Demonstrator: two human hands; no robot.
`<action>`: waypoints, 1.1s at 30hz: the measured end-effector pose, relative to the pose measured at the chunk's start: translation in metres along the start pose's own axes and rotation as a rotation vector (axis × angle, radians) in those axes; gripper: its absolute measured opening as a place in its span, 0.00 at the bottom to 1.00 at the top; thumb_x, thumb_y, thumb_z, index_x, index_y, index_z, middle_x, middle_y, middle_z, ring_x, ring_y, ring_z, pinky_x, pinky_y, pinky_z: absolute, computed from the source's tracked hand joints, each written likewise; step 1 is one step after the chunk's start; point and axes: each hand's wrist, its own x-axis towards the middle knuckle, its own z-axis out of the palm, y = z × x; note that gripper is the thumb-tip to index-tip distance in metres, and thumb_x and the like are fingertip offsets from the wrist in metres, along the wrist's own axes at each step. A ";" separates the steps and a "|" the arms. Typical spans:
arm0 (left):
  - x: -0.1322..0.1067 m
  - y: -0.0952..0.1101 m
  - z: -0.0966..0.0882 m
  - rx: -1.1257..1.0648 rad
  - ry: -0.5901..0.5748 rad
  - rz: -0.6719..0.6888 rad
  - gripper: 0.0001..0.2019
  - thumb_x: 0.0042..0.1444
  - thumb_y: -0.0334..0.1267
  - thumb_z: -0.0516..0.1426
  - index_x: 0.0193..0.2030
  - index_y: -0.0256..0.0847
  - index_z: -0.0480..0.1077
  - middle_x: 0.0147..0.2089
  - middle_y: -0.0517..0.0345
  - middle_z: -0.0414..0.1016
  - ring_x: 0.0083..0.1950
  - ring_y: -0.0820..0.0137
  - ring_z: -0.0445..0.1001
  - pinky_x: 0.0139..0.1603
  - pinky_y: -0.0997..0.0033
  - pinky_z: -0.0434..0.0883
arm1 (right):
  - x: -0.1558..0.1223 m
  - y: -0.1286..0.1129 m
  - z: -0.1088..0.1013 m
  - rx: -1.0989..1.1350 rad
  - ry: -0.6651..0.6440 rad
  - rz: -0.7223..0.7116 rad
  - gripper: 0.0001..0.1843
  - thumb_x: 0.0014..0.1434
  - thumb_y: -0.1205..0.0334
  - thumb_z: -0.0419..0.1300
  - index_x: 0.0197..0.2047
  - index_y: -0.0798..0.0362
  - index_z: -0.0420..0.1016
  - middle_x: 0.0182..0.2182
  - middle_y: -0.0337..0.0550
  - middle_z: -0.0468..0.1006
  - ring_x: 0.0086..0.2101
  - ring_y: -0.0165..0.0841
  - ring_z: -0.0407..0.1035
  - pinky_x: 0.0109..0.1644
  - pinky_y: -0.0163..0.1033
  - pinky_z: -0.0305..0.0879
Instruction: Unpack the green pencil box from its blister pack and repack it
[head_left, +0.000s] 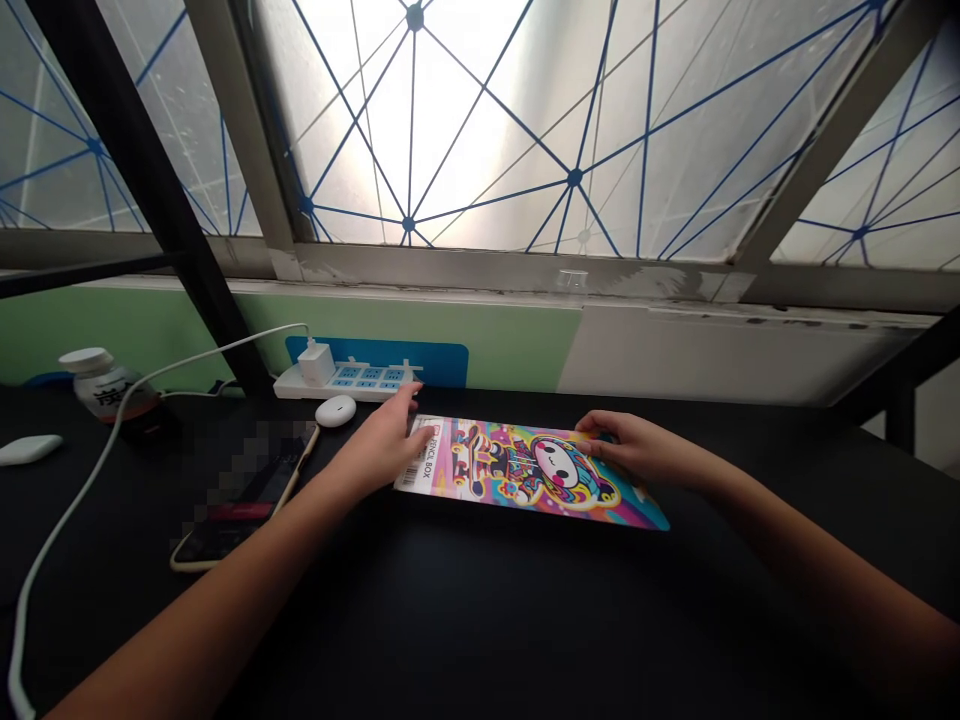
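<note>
A thin, flat pencil box pack (517, 470) lies lengthwise before me, low over the black desk. It bears a bright cartoon figure, and its white left end reads "PENCIL BOX" beside a barcode. At that end is my left hand (386, 440), its thumb on the printed face and its index finger stretched past the edge; the other fingers are partly hidden. My right hand (626, 440) pinches the far edge near the right end, thumb over the print and fingers curled behind. Whether the pack touches the desk beneath I cannot tell.
A white power strip (291, 386) with a plugged-in charger (316, 364) stands by the wall. Nearby are a round white case (335, 410) and a phone (247, 510). Farther left are a bottle (97, 385), a white cable (112, 440) and a white object (30, 450).
</note>
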 end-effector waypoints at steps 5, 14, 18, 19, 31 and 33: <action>0.000 -0.001 -0.005 0.107 0.001 0.013 0.26 0.59 0.47 0.60 0.62 0.42 0.67 0.55 0.44 0.77 0.60 0.47 0.72 0.61 0.55 0.66 | -0.002 -0.008 0.004 -0.081 0.071 -0.001 0.22 0.56 0.40 0.61 0.47 0.45 0.76 0.48 0.45 0.82 0.49 0.49 0.74 0.51 0.48 0.70; -0.002 0.002 0.003 0.051 -0.046 -0.061 0.29 0.61 0.49 0.56 0.67 0.40 0.61 0.65 0.37 0.65 0.63 0.46 0.69 0.62 0.52 0.65 | 0.006 -0.020 0.011 -0.156 0.082 0.009 0.21 0.58 0.43 0.59 0.48 0.46 0.75 0.46 0.45 0.82 0.47 0.47 0.75 0.51 0.47 0.70; -0.001 -0.001 0.008 -0.026 -0.043 -0.131 0.29 0.60 0.50 0.57 0.66 0.42 0.62 0.65 0.38 0.64 0.62 0.46 0.71 0.64 0.50 0.63 | 0.007 -0.028 0.018 -0.182 0.105 -0.049 0.21 0.61 0.43 0.56 0.51 0.47 0.73 0.50 0.47 0.80 0.50 0.48 0.74 0.59 0.54 0.63; -0.001 -0.001 0.009 -0.049 -0.042 -0.143 0.29 0.59 0.50 0.57 0.66 0.42 0.62 0.65 0.37 0.63 0.62 0.46 0.70 0.64 0.49 0.62 | 0.007 -0.032 0.021 -0.193 0.114 -0.070 0.22 0.62 0.43 0.55 0.52 0.47 0.73 0.52 0.48 0.79 0.52 0.48 0.72 0.62 0.57 0.58; 0.004 0.004 0.005 -0.450 -0.090 -0.244 0.22 0.63 0.47 0.52 0.61 0.45 0.67 0.63 0.46 0.72 0.54 0.55 0.79 0.51 0.58 0.75 | 0.009 -0.063 0.047 -0.283 0.082 -0.192 0.34 0.66 0.36 0.46 0.63 0.51 0.67 0.59 0.56 0.73 0.57 0.51 0.67 0.59 0.53 0.59; 0.006 0.002 0.004 -0.485 -0.080 -0.252 0.21 0.65 0.46 0.49 0.61 0.43 0.66 0.60 0.45 0.75 0.48 0.57 0.82 0.44 0.60 0.78 | 0.011 -0.064 0.043 -0.276 0.052 -0.185 0.36 0.65 0.34 0.47 0.63 0.52 0.67 0.60 0.57 0.72 0.56 0.52 0.67 0.59 0.53 0.59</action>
